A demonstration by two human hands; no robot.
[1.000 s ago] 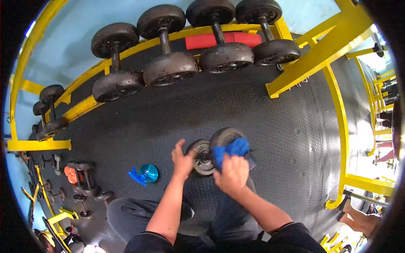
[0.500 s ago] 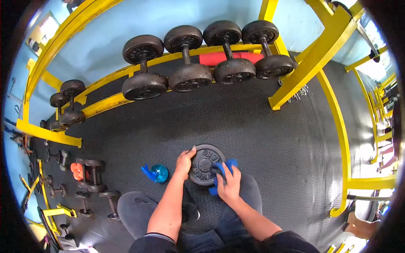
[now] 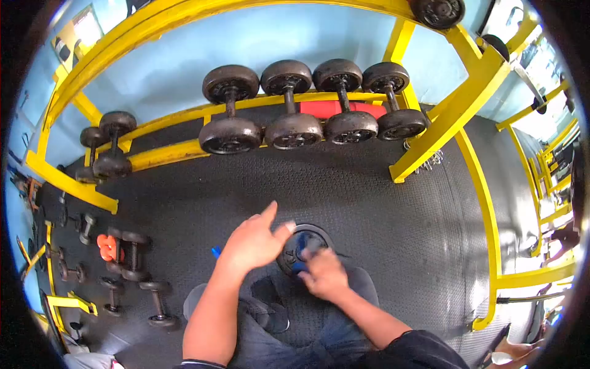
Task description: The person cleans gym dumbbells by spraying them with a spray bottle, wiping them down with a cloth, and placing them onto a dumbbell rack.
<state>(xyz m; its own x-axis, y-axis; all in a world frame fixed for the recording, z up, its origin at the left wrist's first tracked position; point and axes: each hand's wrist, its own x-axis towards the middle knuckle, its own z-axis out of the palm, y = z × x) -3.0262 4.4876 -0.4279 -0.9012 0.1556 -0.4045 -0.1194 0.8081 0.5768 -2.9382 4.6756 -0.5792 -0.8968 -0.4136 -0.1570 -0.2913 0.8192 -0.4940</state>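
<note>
A round black weight plate [image 3: 284,261] lies in front of my crossed legs, partly covered by my right hand. My right hand [image 3: 326,273], smeared by motion, presses a blue cloth [image 3: 299,267] against the face of the plate. My left hand [image 3: 253,245] is raised with thumb and fingers stretched out, holding nothing, over the plate's left side. Behind my left wrist, only the blue tip of a spray bottle [image 3: 216,252] shows; the rest is hidden.
Large black dumbbells [image 3: 293,130] stand on the yellow rack [image 3: 169,154] ahead. Smaller dumbbells [image 3: 158,304] and an orange pair [image 3: 107,248] lie on the left of the black rubber floor [image 3: 405,234]. A yellow frame post [image 3: 452,111] rises at right.
My left hand has let go of the plate's edge and lifted, its fingers spreading. My right hand has moved the cloth across the plate. The view has shifted, and my left arm now covers most of the bottle.
</note>
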